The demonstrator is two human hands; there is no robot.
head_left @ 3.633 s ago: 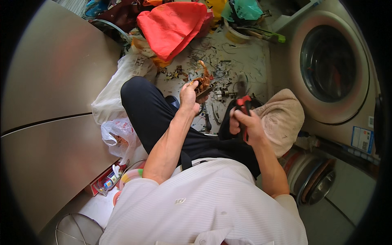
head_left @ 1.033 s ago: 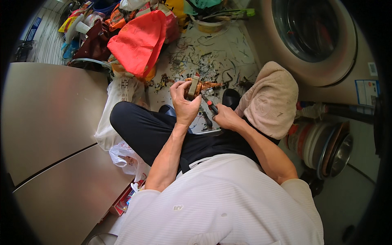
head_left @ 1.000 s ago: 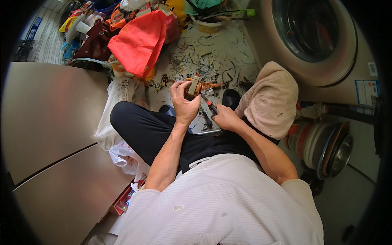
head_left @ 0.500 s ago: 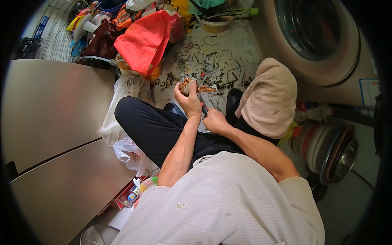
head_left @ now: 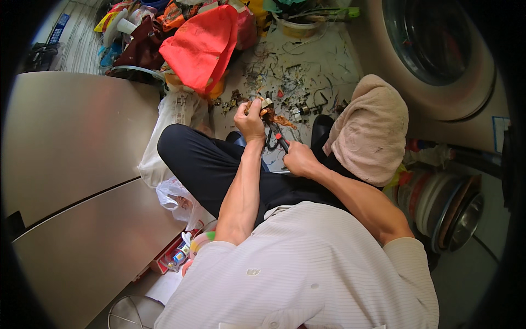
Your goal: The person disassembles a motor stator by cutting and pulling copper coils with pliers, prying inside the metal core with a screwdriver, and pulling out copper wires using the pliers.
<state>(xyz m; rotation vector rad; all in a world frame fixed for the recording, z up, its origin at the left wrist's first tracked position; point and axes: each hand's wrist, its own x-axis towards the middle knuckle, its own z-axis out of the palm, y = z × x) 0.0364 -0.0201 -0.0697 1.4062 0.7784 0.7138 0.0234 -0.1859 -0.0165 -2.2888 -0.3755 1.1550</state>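
Above the floor between my knees, my left hand [head_left: 250, 123] is closed round a part with copper-coloured windings [head_left: 282, 120] and a pale block on top. Some of the copper strands stick out to the right, and the palm hides the rest. My right hand [head_left: 299, 159] grips a pair of pliers [head_left: 281, 140] with red and black handles. The tool's dark jaws point up at the copper windings; whether they bite on them I cannot tell. Several small metal parts [head_left: 300, 112] lie on the floor just past my hands.
Wire scraps [head_left: 285, 71] litter the floor ahead. A red bag [head_left: 200, 49] tops a heap at the far left; a tub [head_left: 298, 26] stands behind. A pink towel [head_left: 370, 129] covers my right knee. A front-loading washing machine [head_left: 438, 93] bounds the right, a beige cabinet [head_left: 82, 148] the left.
The pliers in my right hand have moved right and show more of their length. My left hand has turned the wound part, so its copper strands now slope down to the right.
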